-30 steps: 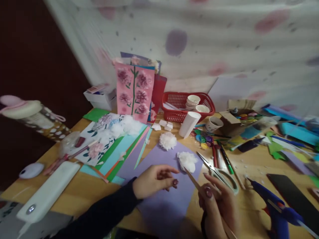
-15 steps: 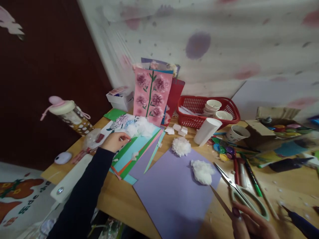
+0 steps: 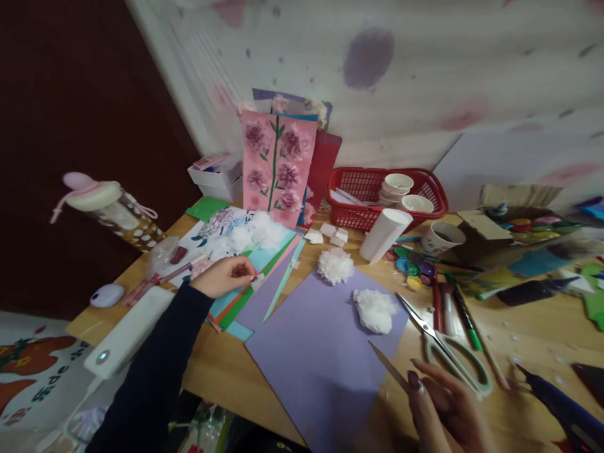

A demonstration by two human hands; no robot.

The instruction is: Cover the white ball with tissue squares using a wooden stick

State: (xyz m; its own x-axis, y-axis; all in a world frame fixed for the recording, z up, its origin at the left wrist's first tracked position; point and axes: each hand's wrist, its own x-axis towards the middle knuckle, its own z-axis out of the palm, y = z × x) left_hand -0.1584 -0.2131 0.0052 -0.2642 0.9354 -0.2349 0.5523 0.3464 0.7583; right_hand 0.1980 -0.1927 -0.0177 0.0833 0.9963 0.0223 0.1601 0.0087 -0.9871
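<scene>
My left hand [image 3: 229, 275] is over the stack of coloured paper [image 3: 233, 296], thumb and fingers pinched at a small white piece [image 3: 257, 281]. Whether that piece is lifted off the sheets I cannot tell. My right hand [image 3: 441, 406], low on the right, grips a thin pointed tool [image 3: 389, 366] whose tip is over the purple sheet [image 3: 311, 358]. On that sheet's far part sit a ruffled white paper flower [image 3: 335, 265] and a second crumpled white one [image 3: 375, 311]. Scissors [image 3: 436, 340] with pale green handles lie just beyond my right hand.
A red basket [image 3: 352, 217] with paper cups stands at the back, near a white roll [image 3: 384, 236]. A pink flower card [image 3: 278, 170] leans there. Paint pots [image 3: 413, 269], pens and a dark blue glue gun [image 3: 557, 396] lie right. A bottle [image 3: 113, 211] and white device [image 3: 129, 330] are left.
My left hand has moved right and down across the coloured sheets to the small white piece. My right hand and its pointed tool have shifted left. The view has tilted slightly down.
</scene>
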